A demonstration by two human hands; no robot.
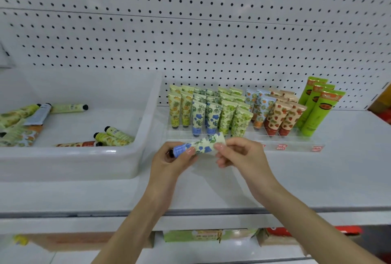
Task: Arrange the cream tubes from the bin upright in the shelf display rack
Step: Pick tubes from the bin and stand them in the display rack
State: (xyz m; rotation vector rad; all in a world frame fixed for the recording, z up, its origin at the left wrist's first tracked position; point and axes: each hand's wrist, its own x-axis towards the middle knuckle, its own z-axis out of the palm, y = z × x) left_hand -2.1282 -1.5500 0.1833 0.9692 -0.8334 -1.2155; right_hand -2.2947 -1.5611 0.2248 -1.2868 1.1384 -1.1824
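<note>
i see the blue-flower tube [198,146] held level before the rack [296,147]: left hand [169,162] pinches its cap end, right hand [237,153] its crimp, apparently. next: stand it cap-down in the blue row.

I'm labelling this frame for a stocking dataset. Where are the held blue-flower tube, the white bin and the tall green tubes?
blue-flower tube [202,147]: head view, on its printed middle.
white bin [74,154]: head view, on its front rim.
tall green tubes [318,115]: head view, on the front tube's body.
</note>
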